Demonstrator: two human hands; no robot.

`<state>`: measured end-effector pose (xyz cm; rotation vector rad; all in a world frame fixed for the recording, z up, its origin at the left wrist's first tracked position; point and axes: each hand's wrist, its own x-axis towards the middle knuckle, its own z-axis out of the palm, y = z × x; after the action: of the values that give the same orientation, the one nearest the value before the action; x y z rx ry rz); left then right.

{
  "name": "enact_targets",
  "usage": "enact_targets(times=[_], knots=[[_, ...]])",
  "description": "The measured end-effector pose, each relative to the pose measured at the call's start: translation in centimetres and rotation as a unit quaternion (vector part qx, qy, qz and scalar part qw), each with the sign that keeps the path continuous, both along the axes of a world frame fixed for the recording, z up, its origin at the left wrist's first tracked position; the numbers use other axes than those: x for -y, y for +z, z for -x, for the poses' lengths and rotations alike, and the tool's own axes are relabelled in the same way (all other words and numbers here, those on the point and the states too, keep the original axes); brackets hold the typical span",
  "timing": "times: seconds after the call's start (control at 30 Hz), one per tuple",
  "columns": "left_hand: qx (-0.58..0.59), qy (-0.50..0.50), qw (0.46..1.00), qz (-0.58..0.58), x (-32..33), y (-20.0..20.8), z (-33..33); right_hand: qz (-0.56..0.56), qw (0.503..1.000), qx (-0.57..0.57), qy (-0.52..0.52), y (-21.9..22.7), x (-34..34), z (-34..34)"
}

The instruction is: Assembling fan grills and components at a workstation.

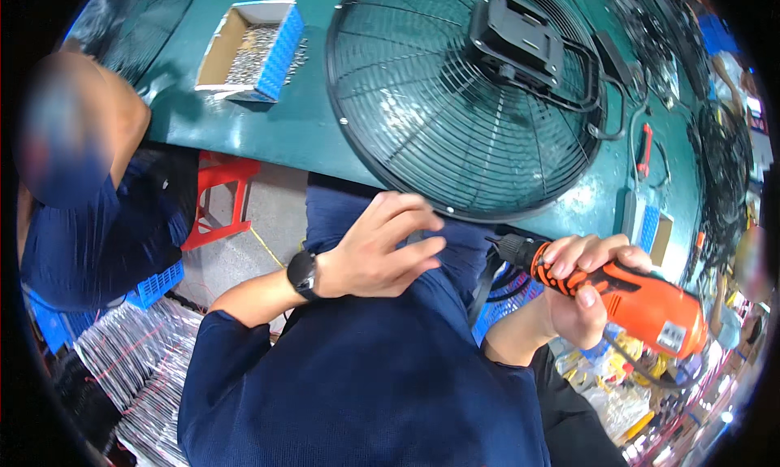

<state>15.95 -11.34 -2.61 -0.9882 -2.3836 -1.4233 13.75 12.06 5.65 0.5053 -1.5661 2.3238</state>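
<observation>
An orange and black corded electric screwdriver is gripped in my right hand, its dark bit pointing left, just off the table's near edge. My left hand, with a dark watch on the wrist, hovers by the near rim of a round black wire fan guard. Its fingers are curled toward the thumb; whatever sits between them, if anything, is too small to name. The guard lies on the green table with a black motor housing and a bent handle on top.
On the table's left stands an open blue and white box of small metal screws, some spilled beside it. A red-handled tool and cables lie at the right. Another person sits at the left near a red stool.
</observation>
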Motion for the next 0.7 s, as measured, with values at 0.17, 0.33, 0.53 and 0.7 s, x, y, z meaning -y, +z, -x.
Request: enact_targets(times=[0.17, 0.33, 0.53, 0.7], knots=[[0.191, -0.126, 0.973, -0.010, -1.0, -4.2, -2.3, -0.023, 0.995, 0.071, -0.068, -0.1, -3.3, -2.0], [0.123, -0.277, 0.951, 0.064, -7.1, -7.2, -1.6, -0.074, 0.947, 0.226, -0.214, -0.7, -3.9, -5.4], [0.272, -0.333, 0.899, -0.081, -9.1, -3.5, -1.7, -0.106, 0.952, 0.177, -0.225, -2.8, -1.2, -7.9], [0.443, -0.329, 0.816, -0.172, -9.4, -0.7, -1.3, -0.299, 0.900, 0.225, -0.224, -4.6, 0.5, -10.1]])
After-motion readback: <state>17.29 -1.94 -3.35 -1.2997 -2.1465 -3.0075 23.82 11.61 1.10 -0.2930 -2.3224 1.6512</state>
